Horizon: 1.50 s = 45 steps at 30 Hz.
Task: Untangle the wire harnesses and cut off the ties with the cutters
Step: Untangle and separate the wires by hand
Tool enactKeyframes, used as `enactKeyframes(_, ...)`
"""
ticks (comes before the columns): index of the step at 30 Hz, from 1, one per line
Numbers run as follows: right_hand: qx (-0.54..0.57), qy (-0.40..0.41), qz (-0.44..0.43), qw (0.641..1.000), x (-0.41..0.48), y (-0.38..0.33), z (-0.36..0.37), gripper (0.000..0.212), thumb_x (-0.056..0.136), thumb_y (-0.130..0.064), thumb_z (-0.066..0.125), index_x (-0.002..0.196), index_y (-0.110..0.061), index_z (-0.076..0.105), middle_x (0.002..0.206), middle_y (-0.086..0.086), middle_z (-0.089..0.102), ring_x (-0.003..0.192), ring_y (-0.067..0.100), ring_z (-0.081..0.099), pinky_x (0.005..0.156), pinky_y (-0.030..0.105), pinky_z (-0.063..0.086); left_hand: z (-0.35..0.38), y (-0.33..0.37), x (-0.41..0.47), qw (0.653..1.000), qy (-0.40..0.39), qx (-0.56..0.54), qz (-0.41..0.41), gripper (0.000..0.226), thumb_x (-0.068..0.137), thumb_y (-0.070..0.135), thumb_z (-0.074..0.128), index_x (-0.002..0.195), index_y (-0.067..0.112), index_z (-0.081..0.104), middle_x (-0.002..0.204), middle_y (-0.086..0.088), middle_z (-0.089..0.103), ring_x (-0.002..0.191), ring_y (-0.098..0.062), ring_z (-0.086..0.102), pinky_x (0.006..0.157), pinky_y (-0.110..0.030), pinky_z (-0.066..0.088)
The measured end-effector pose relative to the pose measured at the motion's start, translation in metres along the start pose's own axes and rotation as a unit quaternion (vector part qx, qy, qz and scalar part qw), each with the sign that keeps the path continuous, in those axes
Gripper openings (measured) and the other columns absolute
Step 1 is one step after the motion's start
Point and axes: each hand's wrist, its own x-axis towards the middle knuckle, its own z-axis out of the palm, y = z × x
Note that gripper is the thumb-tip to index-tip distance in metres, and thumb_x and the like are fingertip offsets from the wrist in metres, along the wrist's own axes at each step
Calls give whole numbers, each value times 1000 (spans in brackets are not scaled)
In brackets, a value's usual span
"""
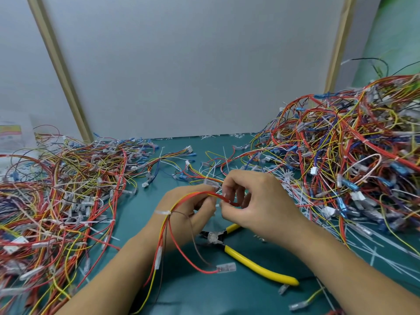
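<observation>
Both hands are on one small harness [181, 202] at centre frame, just above the cutters.

Left hand [181, 208]: fingers curled shut around the red/yellow wire bundle. Loose tails with clear terminals hang down over the wrist toward the lower centre.

Right hand [254, 201]: thumb and forefinger pinched on the red wire loop [229, 201] at the bundle's far end, other fingers half curled and holding nothing that I can see.

One white tie [162, 212] is on this harness, left of the left hand where the wires fan out. It is uncut.

Cutters [250, 255] lie on the green mat [204, 298], yellow handles running to the lower right, head tucked under the hands. Neither hand touches them.

Tangled pile [352, 155] fills the right of the frame; another heap [63, 189] covers the left. White offcut strips [302, 201] are scattered along the right pile's near edge.

My read: I'm in the untangle step, working the red loop free of the bundle. The cut hasn't started.

Next move, as I judge it:
- right hand lets go of the loop and picks up the cutters
- left hand keeps the bundle and presents the tie clear of the wires
- nip the tie only, since the red and yellow insulation sits tight against it

I can't tell whether a second tie is hidden inside the left fist.
</observation>
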Motion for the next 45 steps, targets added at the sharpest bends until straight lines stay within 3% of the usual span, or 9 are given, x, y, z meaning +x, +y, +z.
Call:
enactKeyframes(4,-47,5,19,999,2,13,-1,17,78,-39,79,89,-31,68,80,-23,61,83,0,56,69,17,39,-5,8,7,983,89,-123,-103,34,89,16,51,62,36,56,54,8,44,53,-1,40,53,-11,34)
enactKeyframes(8,-34,51,29,998,5,15,-2,17,83,-32,78,99,-28,73,95,-20,63,87,1,53,75,15,39,-12,16,17,902,130,-321,-259,20,79,17,56,59,18,55,47,9,36,41,-10,30,43,-20,23)
enactKeyframes(12,61,89,49,993,5,10,-3,15,87,-9,74,96,-21,78,96,-7,65,86,7,62,70,16,52,-19,13,40,900,101,-261,-333,54,105,9,30,56,4,52,43,-7,46,40,-20,42,50,-33,32)
enactKeyframes(17,99,63,48,992,3,5,-1,15,82,-5,78,90,-18,79,84,-5,63,84,7,64,68,18,55,-25,0,51,860,108,-198,-458,42,109,15,29,74,6,53,71,-12,52,58,-22,45,54,-30,37)
enactKeyframes(21,128,32,87,987,1,4,3,25,81,1,72,87,-24,76,78,-7,66,81,8,65,66,18,55,-13,7,30,918,34,-170,-356,51,98,45,45,81,4,71,69,-2,62,61,-11,52,55,-20,42)
enactKeyframes(25,264,25,168,949,4,4,6,28,85,5,58,91,-17,74,74,-3,65,73,13,65,70,33,61,-10,-2,21,923,-13,-192,-332,66,78,70,43,68,12,73,59,8,61,49,4,47,48,-6,36)
enactKeyframes(31,384,55,349,853,7,13,7,31,89,14,51,111,-4,64,82,11,54,61,11,61,58,26,58,-12,-12,12,935,-121,-165,-290,7,76,30,83,74,24,79,76,-2,74,76,-2,61,77,-25,47)
enactKeyframes(40,433,-4,425,795,6,16,5,42,80,20,65,117,2,57,78,16,71,64,28,68,60,33,61,-11,-12,10,939,-54,-187,-282,8,92,13,68,90,15,75,71,0,64,66,-9,53,67,-22,40)
enactKeyframes(45,498,33,387,776,9,16,4,34,82,21,62,110,1,64,83,13,74,72,25,75,59,27,61,-11,-6,9,988,38,30,-144,4,88,31,68,85,30,71,73,6,51,71,-3,46,65,-17,33)
